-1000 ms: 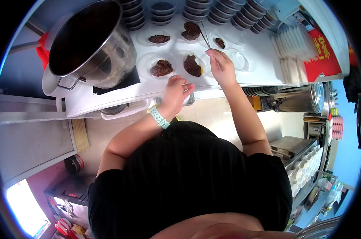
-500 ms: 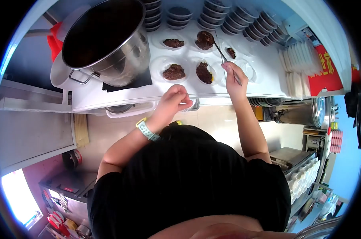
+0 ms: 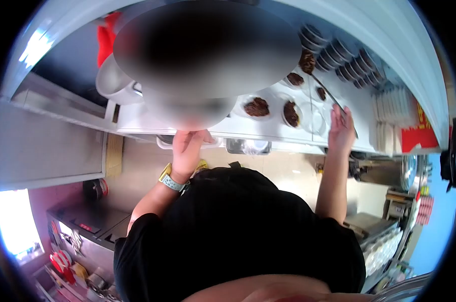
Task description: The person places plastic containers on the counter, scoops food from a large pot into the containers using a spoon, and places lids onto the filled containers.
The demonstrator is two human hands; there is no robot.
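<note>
prob the main risk is a spill off the long spoon [image 3: 329, 94]: its head carries a dark, lumpy load [image 3: 307, 61], and the r hand [image 3: 342, 132] holds it by the far end of the handle, fingers closed on it, tho the exact finger wrap isn't clear. w/ the weight out at the tip, a small wrist roll could tip it & drop bits on the counter [image 3: 281, 132] or the stacked tubs [image 3: 336, 54] just beside it. spoon's out over the far part of the counter, head near those stacks, so a sideways swing could also knock a column, b/c they're tall & close together.

below the handle sit portions of dark food, one small [image 3: 321, 93], one bigger [image 3: 291, 114], plus clear dishes [image 3: 316, 122] near the r hand; a low wrist or sleeve-side brush could shove the dishes, as they look light. handle end pokes past the palm & might catch the white stack [image 3: 388, 108] if the hand went right.

l hand [image 3: 186, 151] is at the counter's front edge, fingertips up against a blurred patch; can't tell if they're apart, together or clamped on smth. whatever's under the blur can't be judged.
</note>
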